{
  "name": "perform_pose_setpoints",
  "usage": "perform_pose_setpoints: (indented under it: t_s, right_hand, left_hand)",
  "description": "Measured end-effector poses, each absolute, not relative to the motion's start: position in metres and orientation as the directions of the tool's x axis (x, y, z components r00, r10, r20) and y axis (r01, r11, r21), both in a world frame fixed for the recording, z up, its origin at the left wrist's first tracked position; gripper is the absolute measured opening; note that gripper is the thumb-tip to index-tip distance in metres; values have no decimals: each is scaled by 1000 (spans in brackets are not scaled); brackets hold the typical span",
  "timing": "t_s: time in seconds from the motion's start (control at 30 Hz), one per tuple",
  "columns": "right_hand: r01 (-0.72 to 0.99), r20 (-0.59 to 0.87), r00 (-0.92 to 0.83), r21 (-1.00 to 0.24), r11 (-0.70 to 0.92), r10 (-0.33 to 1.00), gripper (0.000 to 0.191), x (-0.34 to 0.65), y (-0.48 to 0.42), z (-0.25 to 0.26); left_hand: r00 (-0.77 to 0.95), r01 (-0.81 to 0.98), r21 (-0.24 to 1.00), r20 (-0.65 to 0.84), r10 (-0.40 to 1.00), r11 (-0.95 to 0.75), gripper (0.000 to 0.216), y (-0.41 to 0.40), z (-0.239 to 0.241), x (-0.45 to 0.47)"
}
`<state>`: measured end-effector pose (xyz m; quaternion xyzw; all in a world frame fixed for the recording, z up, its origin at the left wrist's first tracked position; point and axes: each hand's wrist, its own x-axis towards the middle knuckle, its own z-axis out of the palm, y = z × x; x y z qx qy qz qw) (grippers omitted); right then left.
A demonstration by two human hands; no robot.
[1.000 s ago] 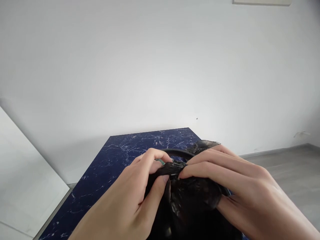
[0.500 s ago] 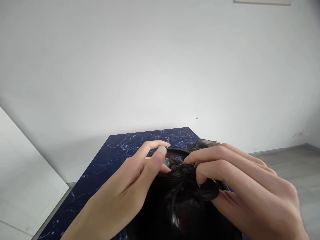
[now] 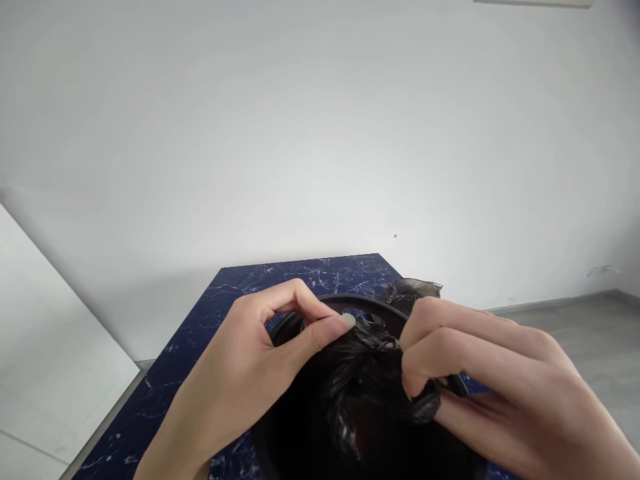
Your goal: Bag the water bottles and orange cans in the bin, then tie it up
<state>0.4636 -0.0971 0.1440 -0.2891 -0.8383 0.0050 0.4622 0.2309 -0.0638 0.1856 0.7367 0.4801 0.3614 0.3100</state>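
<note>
A black plastic bag [image 3: 365, 387] fills a round black bin whose rim [image 3: 350, 301] shows behind my fingers. My left hand [image 3: 250, 373] pinches the gathered, twisted top of the bag between thumb and forefinger. My right hand [image 3: 490, 380] is curled round the same bunched plastic from the right, fingers closed on it. A loose flap of the bag [image 3: 413, 290] sticks up behind my right hand. Both hands meet over the middle of the bin.
The bin stands on a dark blue marble-patterned tabletop [image 3: 220, 313] that runs back to a white wall [image 3: 320, 133]. A white panel [image 3: 45, 347] leans at the left. Grey floor [image 3: 590, 327] lies to the right.
The bag's top has been drawn together into a tighter twisted bunch. My left thumb has slid right onto it, my right fingers have curled further round it, and more of the bin rim shows.
</note>
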Motion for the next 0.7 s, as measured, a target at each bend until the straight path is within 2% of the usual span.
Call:
perform_pose_setpoints:
  t_s: [0.13,0.33,0.47,0.57,0.7]
  right_hand:
    - [323,716,-460,-416,850,525,29,466,-95,148]
    - [255,674,-481,-505,825,561,28,467,-98,146]
    - [211,594,-557,-575,791,580,31,470,-101,143]
    - [303,519,-533,-620,723,668,42,472,-105,142]
    - [477,459,-379,-647,595,804,50,476,-104,138]
  left_hand:
    - [223,510,773,304,926,-377,28,-58,180,228]
    - [263,587,725,250,932,-360,26,-42,174,218]
    - [285,598,668,338,897,-442,36,-31,168,212]
    - [259,662,589,400,879,-464,40,-24,165,204]
    - [202,750,503,443,873,-429,43,-15,163,188]
